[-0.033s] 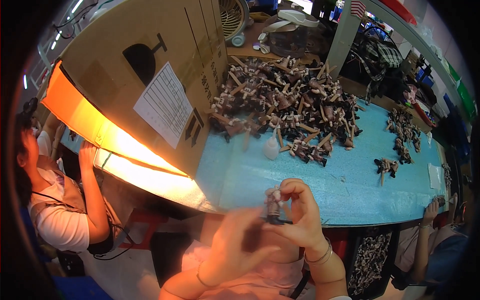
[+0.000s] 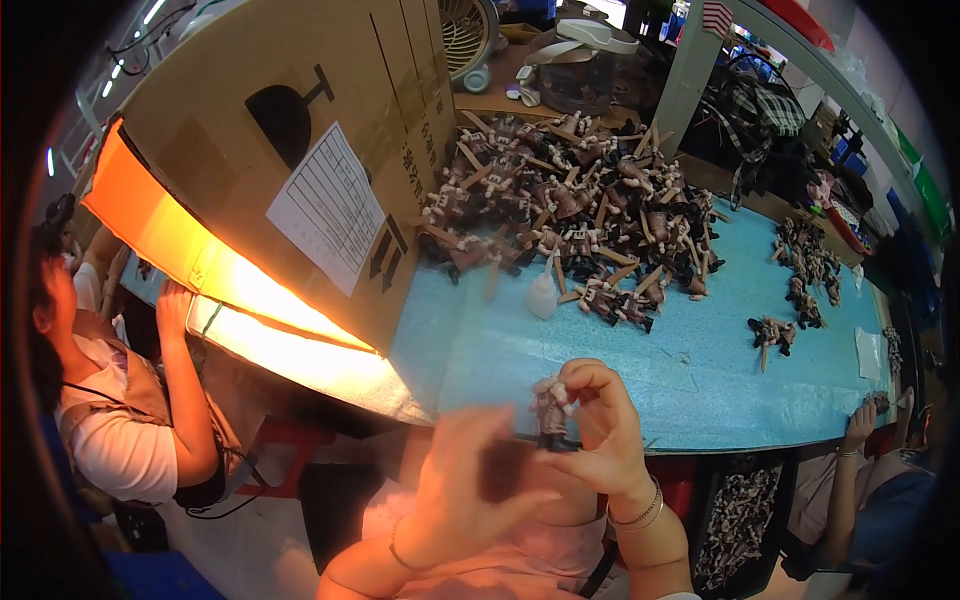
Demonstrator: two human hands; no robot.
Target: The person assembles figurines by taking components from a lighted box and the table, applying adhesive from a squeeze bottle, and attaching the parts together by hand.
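My right hand (image 2: 608,430) pinches a small painted figurine (image 2: 552,412) between thumb and fingers, just past the table's front edge. The figurine stands roughly upright, brown and pale on top with a dark base. My left hand (image 2: 462,480) is beside it on the left, holding nothing, its thumb and fingers apart and somewhat blurred. Beyond my hands a small white squeeze bottle (image 2: 542,297) stands on the blue tabletop (image 2: 715,398). Behind the bottle lies a large heap of similar figurines (image 2: 590,205), with flat wooden sticks among them.
A big cardboard box (image 2: 385,120) stands at the left, its lower edge brightly lit. More figurines (image 2: 808,268) lie at the right, near a white paper (image 2: 868,352). A person (image 2: 130,400) sits at left; another person's hand (image 2: 860,428) is at right. A dark crate of small pieces (image 2: 740,520) sits below.
The figurine has turned slightly in my right hand, showing more of its front. My left hand has drawn a little away from it to the left.
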